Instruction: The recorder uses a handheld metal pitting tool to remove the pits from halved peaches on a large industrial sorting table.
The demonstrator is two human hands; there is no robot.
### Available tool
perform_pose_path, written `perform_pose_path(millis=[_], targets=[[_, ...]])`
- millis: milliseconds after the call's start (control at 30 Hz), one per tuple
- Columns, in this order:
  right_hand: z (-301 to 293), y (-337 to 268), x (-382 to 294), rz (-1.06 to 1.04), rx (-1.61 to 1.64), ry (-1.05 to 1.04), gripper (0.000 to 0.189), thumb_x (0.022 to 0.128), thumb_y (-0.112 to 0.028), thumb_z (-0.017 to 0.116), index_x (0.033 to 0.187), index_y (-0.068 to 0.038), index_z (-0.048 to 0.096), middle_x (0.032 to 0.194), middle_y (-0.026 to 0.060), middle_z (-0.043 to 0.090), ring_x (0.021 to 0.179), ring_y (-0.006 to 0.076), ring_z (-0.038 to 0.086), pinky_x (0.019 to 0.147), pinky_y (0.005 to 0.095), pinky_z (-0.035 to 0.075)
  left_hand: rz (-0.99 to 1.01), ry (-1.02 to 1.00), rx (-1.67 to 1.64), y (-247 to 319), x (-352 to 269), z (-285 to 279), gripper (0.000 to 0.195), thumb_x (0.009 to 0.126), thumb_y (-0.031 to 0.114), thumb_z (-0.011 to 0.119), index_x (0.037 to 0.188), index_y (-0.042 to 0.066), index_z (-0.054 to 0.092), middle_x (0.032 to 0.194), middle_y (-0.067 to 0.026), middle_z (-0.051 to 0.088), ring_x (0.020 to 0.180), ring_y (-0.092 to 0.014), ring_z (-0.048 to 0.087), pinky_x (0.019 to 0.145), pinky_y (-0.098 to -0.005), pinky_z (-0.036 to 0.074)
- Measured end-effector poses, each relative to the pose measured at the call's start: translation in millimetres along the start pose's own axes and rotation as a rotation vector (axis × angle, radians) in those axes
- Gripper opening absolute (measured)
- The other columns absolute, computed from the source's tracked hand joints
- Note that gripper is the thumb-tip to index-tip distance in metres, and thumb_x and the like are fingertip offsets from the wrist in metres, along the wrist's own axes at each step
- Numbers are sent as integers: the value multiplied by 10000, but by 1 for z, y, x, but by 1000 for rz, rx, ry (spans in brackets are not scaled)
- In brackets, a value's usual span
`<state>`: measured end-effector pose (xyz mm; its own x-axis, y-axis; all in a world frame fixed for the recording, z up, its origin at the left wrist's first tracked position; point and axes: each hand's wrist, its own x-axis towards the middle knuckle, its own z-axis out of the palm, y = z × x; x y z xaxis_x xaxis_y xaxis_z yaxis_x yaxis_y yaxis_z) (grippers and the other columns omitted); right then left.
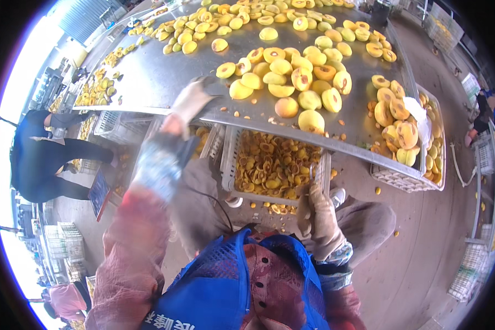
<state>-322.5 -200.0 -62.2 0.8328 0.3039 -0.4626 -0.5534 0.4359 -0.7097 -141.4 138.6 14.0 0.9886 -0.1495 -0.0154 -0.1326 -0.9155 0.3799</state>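
Observation:
My left hand [192,101], in a pale glove with dark fingertips, reaches over the front edge of a metal table [148,88]. It is blurred; its fingers look apart, with nothing visible between them. To its right lies a pile of halved and whole-looking yellow stone fruit [282,68], several halves with brown pit hollows showing. My right hand [319,210], in a tan glove, is low in front of my lap, closed around a small metal tool [312,170] whose looped tip points up. Behind that tip, a plastic crate [227,165] under the table edge holds small fruit pieces [272,165].
More fruit [202,27] covers the table's far side. At the right corner, bruised-looking fruit [396,113] lies beside a filled crate [400,178]. A bent-over person [45,161] works at left near other crates [123,128]. Scraps [278,208] litter the floor.

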Motion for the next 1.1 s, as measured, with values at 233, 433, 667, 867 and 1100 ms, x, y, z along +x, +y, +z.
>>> perform_pose_path(millis=[233,433,667,867,1100], targets=[[-9,-1,1,10,90,-21,447,988,-502,484,1029,-60,532,562,10,456,343,143,414,306,257,314,-79,-157,323,39,109,64,426,857,209,573,1266,93,556,1190,-238,614,1088,-359,624,884,-428,509],[-5,-5,0,-2,34,-29,448,985,-510,483,1023,-66,533,558,15,448,335,153,404,306,261,303,-273,-151,-358,22,89,30,316,911,250,638,1193,110,615,920,-29,676,834,-75,644,670,-240,525],[32,-35,-9,-72,-188,-18,390,993,-424,514,1083,-45,539,572,-2,472,361,103,389,351,235,305,451,75,-1255,74,-42,65,420,972,70,532,1359,-26,400,1318,-213,538,1205,-320,564,993,-464,508],[62,-50,-5,-245,-678,22,345,979,-299,572,1203,-40,528,698,-24,502,462,49,398,408,213,325,281,59,-2214,126,-89,81,495,854,33,701,1287,-3,465,1249,-158,588,1104,-279,619,981,-395,485],[80,-58,-10,-180,-1133,-36,348,989,-340,541,1168,-42,537,728,-8,519,495,81,447,432,230,360,387,388,-581,105,-103,105,673,753,-27,704,1353,-29,400,1213,-170,595,1102,-265,599,956,-362,478]])
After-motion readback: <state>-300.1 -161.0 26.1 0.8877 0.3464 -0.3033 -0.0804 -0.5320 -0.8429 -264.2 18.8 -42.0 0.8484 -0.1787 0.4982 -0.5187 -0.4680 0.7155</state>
